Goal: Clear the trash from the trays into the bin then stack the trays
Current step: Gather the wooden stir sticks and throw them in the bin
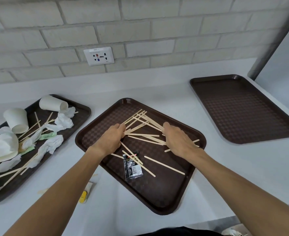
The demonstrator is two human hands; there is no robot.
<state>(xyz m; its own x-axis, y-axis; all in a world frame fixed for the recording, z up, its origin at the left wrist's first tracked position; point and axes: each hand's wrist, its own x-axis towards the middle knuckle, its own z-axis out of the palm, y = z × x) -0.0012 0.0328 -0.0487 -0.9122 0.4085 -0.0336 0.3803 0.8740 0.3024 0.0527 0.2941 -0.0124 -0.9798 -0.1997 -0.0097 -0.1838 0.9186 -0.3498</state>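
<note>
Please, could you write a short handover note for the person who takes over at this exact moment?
Left hand and right hand: both grip wooden stirrers on the middle tray.
That tray also holds a black sachet.
Left tray is full: paper cups, napkins, more stirrers.
Right tray holds no trash.
Bin not in view.
To do: bin everything, including the yellow packet on the counter, then stack the trays.

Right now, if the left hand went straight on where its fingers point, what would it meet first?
The wooden sticks on the middle tray; the left hand seems to pinch their near ends.
</note>
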